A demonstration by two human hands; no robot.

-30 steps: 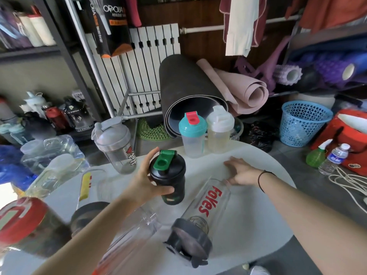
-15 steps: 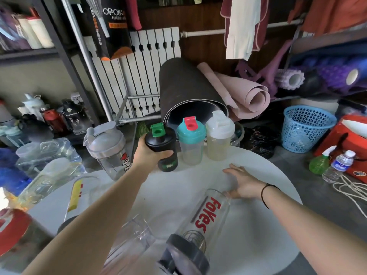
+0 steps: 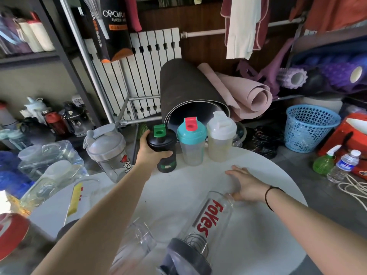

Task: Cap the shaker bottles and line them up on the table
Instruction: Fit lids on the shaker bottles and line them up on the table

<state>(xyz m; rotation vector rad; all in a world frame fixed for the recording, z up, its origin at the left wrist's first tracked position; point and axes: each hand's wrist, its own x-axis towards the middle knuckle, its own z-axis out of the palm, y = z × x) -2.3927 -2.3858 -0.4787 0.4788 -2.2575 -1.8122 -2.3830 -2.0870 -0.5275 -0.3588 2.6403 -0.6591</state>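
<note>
My left hand [image 3: 150, 153] grips a black shaker bottle [image 3: 165, 155] with a green flip cap, standing on the white round table [image 3: 268, 231] at its far edge. Right beside it stand a teal-capped bottle with a red flip tab [image 3: 192, 145] and a white-capped cloudy bottle [image 3: 220, 139], the three forming a row. My right hand [image 3: 246, 184] rests flat on the table, fingertips touching the base of a clear bottle with red lettering [image 3: 206, 221] that lies on its side, dark lid toward me. A grey-capped clear bottle [image 3: 109, 151] stands at the left.
An uncapped clear cup [image 3: 137, 247] lies near my left forearm. A red lid [image 3: 12, 233] and clear containers [image 3: 49, 157] crowd the left side. Rolled mats [image 3: 198, 92] stand behind the table. A blue basket [image 3: 309, 128], spray bottle [image 3: 323, 161] and water bottle [image 3: 343, 165] sit on the floor right.
My left hand carried the black bottle from the table's middle to the far edge and set it upright next to the teal-capped bottle. My right hand stayed by the lying bottle.
</note>
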